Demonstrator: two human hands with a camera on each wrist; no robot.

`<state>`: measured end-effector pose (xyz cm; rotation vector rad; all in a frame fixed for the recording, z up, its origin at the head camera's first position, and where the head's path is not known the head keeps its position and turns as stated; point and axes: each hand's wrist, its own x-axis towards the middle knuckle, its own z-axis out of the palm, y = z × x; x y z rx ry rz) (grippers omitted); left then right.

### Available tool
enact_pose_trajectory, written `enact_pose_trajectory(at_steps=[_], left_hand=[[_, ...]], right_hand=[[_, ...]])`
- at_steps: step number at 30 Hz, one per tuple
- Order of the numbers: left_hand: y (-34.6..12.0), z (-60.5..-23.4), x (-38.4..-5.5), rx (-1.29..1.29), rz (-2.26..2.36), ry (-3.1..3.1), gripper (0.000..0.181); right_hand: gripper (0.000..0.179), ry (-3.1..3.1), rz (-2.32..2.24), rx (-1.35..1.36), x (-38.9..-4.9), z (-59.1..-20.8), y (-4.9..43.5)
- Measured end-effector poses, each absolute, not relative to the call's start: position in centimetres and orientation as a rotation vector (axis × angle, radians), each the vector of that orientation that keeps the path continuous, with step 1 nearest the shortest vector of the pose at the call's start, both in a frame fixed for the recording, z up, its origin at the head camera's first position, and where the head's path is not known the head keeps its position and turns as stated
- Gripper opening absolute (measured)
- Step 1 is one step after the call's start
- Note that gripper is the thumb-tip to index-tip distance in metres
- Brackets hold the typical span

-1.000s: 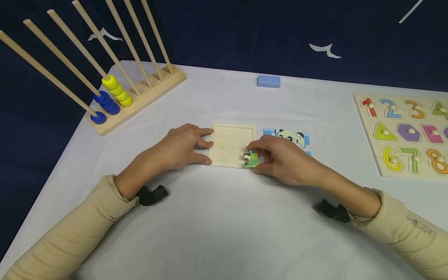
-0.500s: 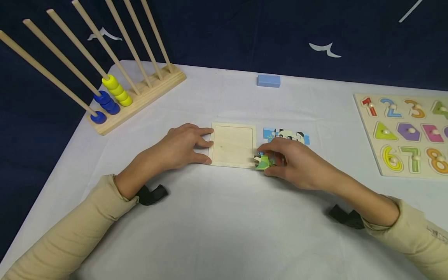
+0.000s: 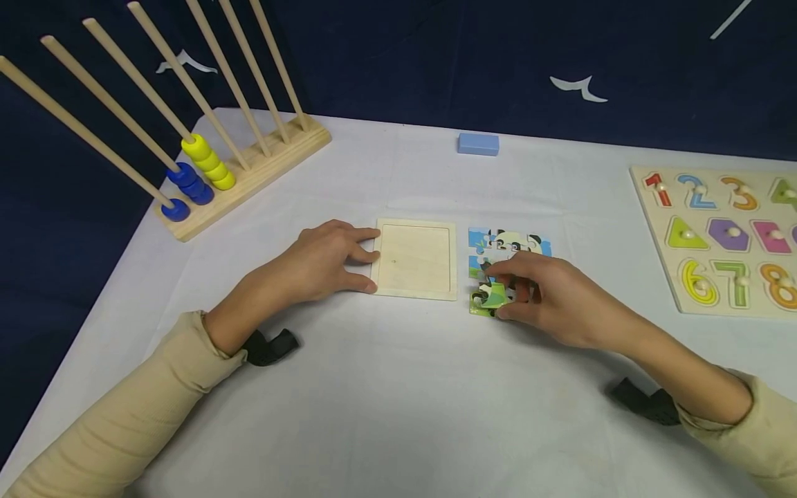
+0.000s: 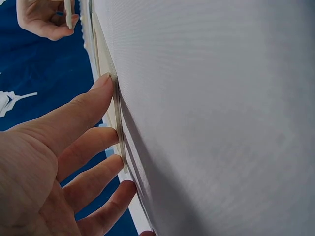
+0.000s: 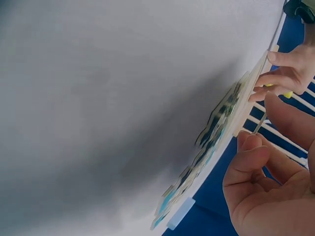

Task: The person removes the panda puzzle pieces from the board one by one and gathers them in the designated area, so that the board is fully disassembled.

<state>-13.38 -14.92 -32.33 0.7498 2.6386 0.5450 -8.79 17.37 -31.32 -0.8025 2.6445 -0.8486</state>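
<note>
My left hand (image 3: 324,266) touches the left edge of a square, shallow wooden puzzle tray (image 3: 414,259) with its spread fingertips. In the left wrist view, the thumb and fingers of that hand (image 4: 64,162) lie along the tray's thin edge. To the tray's right, my right hand (image 3: 554,297) pinches a green puzzle piece (image 3: 495,295) between thumb and fingers. Edge-on in the right wrist view, this piece (image 5: 260,123) is held above the table. Beneath and behind the hand lies a panda puzzle (image 3: 513,241) of several pieces, partly hidden by it.
An abacus (image 3: 249,176) with blue and yellow beads stands at the back left. Behind the tray lies a blue block (image 3: 478,144). A number-and-shape peg board (image 3: 710,238) sits at the right. White cloth (image 3: 373,401) covers the table, and a dark curtain (image 3: 398,62) hangs behind.
My right hand has carried the green piece rightward from the tray's lower right corner to over the panda puzzle. The left hand and the tray have stayed in place.
</note>
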Motion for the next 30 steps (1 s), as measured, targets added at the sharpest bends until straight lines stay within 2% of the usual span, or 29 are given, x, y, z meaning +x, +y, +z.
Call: enact_pose_trajectory(at_steps=[13,30], left_hand=[[-15.0,-32.4,-13.4,0.750,0.537,2.638,0.053],[-14.9,-32.3,-13.4,0.742,0.524,2.632,0.054]], right_hand=[[0.046,2.671,-0.856,-0.705,-7.7,-31.6,19.8],[0.050,2.749,-0.821,-0.767,-7.1,-32.8,23.0]])
